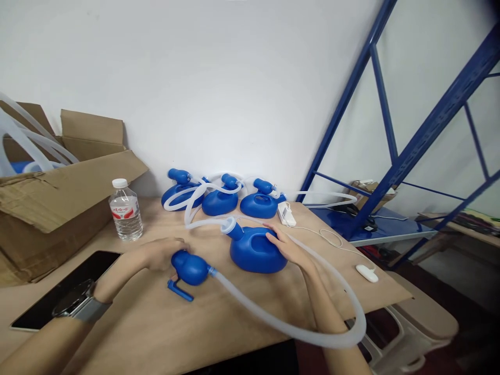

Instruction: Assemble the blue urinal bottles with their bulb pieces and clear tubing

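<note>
My left hand (162,255) curls over a blue plastic squeeze bulb (190,267), and a small blue L-shaped piece (180,290) sits just below the bulb. A translucent flexible hose (297,325) runs from the bulb in a wide loop past my right forearm. My right hand (285,248) grips the side of a blue plastic bottle (258,251) with a handle opening and a tilted neck. A thinner clear tube (205,223) leads away from that neck toward the back. Several similar blue bottles (221,202) stand behind, tangled in tubing.
A cardboard box (58,198) holding coiled tubing stands at the left of the wooden table (128,333), beside a water bottle (125,211). A dark tablet (58,289) lies near my left wrist. White electronics (286,213) and a blue metal shelf frame (394,156) are at right.
</note>
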Demonstrator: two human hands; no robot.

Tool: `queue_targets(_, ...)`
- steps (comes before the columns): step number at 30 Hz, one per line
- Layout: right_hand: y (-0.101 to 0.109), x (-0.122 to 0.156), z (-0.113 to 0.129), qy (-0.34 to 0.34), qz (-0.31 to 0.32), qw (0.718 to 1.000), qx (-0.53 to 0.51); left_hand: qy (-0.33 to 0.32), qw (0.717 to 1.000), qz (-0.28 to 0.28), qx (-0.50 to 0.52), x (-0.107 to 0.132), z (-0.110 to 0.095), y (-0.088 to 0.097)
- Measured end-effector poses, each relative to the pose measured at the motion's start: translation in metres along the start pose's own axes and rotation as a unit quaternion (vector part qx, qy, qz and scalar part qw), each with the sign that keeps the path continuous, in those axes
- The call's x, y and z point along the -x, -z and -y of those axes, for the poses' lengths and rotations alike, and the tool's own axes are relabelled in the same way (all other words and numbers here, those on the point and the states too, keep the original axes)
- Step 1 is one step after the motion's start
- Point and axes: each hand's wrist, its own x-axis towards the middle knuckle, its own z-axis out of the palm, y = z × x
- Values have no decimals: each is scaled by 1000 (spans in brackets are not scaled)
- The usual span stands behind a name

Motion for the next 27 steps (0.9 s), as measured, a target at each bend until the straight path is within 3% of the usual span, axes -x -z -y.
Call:
queue_targets(3,3,10,-3,16,-54,998,-32,-1,998,16,59,25,-4,-2)
queue_targets(5,-1,17,-1,26,-106,993,-37,-22,992,-26,123,39,-12,-1)
queue_targets(7,-8,22,4,21,-130,990,-46,-31,978,-121,167,47,-24,2)
queue_targets(10,-20,28,8,-18,-161,985,-53,9,936,-307,171,48,-46,6)
queue_targets(13,-33,35,8,-31,-208,977,-29,4,916,-391,89,36,-70,-4)
queue_targets(15,-43,42,10,-42,-233,972,-14,-23,917,-396,40,24,-87,-20)
queue_targets(17,-54,52,14,-52,-247,967,-24,-6,922,-387,-3,11,-103,-38)
queue_targets(20,-68,67,25,-28,-258,965,-41,37,945,-318,-72,-6,-130,-55)
queue_targets(22,-73,76,32,-10,-267,963,-36,50,951,-287,-101,-15,-150,-55)
queue_targets(27,-77,87,39,24,-288,957,-27,63,953,-279,-104,-35,-188,-38)
